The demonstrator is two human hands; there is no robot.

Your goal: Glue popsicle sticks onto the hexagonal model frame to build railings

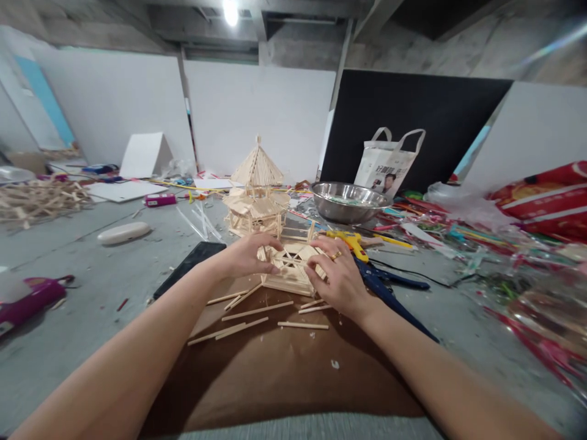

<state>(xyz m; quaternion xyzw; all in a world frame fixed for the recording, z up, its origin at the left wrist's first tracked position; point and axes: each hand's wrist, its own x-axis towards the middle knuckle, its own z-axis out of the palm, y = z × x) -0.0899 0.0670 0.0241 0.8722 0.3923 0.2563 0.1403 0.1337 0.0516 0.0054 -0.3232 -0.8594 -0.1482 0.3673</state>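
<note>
In front of me a low wooden-stick model base (pixel 290 281) lies on a brown sheet (pixel 288 379), with crossed sticks over a dark opening in its top. My left hand (pixel 245 255) is at its left side, fingers curved over the edge and thumb on the near side. At the right side, my right hand (pixel 337 272), with a ring on one finger, has its fingers bent onto the model. Parts of both hands' contact are hidden. Loose wooden sticks (pixel 257 310) are scattered just below. Behind stands a pavilion model (pixel 257 208) with a pointed stick roof.
Near my right hand lie a yellow glue gun (pixel 351 243) and blue-handled cutters (pixel 385 287). A metal bowl (pixel 351 205) stands behind. A dark flat object (pixel 186 266), a white case (pixel 123 233) and a purple tool (pixel 30 302) are left. Plastic-wrapped materials (pixel 541 318) crowd the right.
</note>
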